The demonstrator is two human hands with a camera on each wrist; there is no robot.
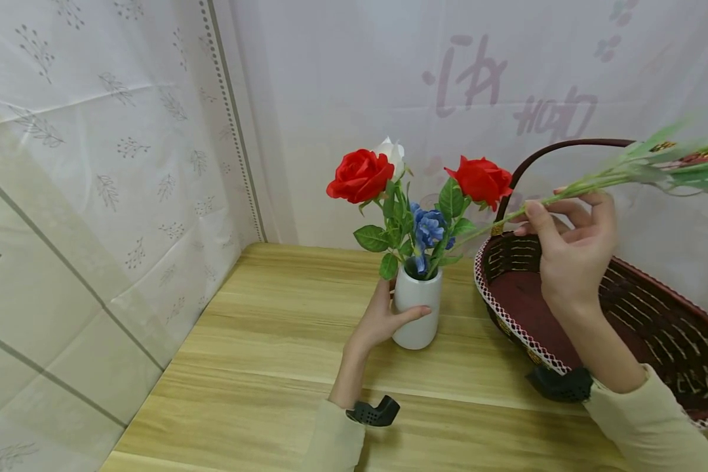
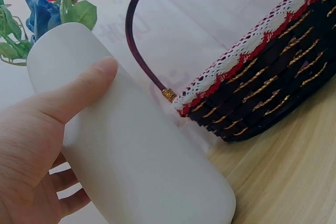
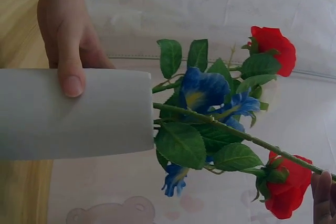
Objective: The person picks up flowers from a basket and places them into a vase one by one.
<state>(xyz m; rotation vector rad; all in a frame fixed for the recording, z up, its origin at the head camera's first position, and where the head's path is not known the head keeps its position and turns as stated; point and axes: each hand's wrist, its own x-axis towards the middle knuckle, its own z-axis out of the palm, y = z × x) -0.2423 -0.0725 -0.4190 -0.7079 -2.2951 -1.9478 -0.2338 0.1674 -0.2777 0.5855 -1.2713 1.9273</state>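
Note:
A white vase (image 1: 417, 321) stands upright on the wooden table, gripped around its side by my left hand (image 1: 380, 321), thumb across the front. Two red roses (image 1: 361, 176), a white flower (image 1: 395, 157) and blue flowers (image 1: 429, 228) rise out of its mouth. To the right, my right hand (image 1: 581, 252) pinches the long green stem (image 1: 501, 221) of a leafy artificial flower. That stem slants down to the vase, and in the right wrist view its lower end (image 3: 173, 109) enters the mouth. Its top is blurred, partly out of the head view.
A dark woven basket (image 1: 522, 341) with a lace-trimmed rim and an arched handle (image 1: 543, 149) stands right of the vase, beneath my right forearm. Printed white cloth (image 1: 354, 78) hangs behind the table (image 1: 259, 341) and along its left side.

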